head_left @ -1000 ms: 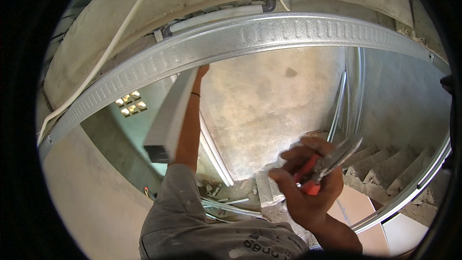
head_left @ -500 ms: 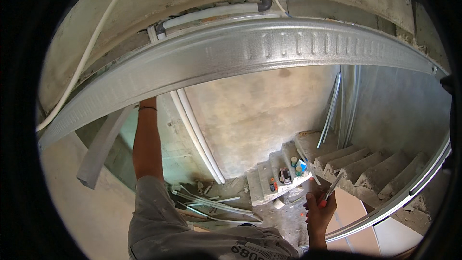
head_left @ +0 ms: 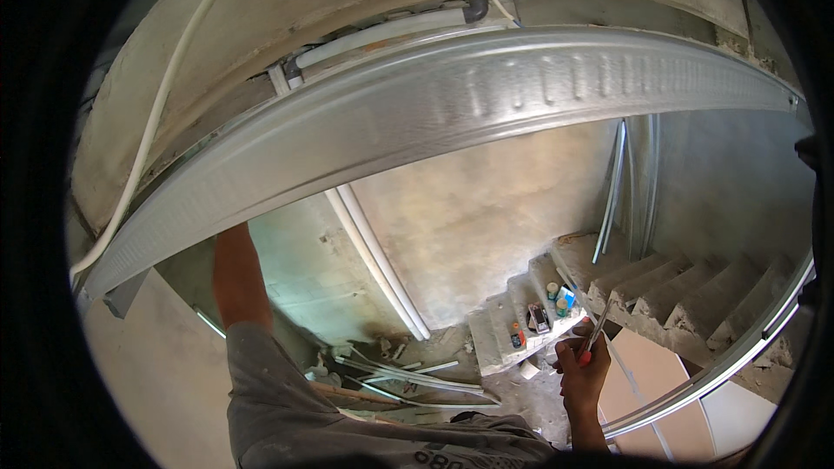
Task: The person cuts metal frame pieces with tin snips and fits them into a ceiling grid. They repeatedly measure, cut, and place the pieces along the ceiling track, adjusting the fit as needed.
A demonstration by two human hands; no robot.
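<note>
A long ribbed galvanised metal profile (head_left: 486, 95) arches across the upper view, close under the concrete ceiling. My left forearm (head_left: 236, 274) reaches up behind its lower left part, and the hand itself is hidden by the metal. My right hand (head_left: 580, 378) hangs low at the lower right, closed around metal snips (head_left: 596, 339) with red handles, their blades pointing up. The snips touch nothing else.
Concrete stairs (head_left: 660, 287) drop away below, with small cans and tools (head_left: 539, 317) on one step. Loose metal strips (head_left: 408, 378) lie on the floor. Two white pipes (head_left: 373, 260) run down the wall. A curved metal track (head_left: 738, 356) and a pale board (head_left: 643, 373) are at the right.
My right hand with the snips has dropped from near the camera to low at the right. My left arm has shifted left, and the grey strip it held is out of sight.
</note>
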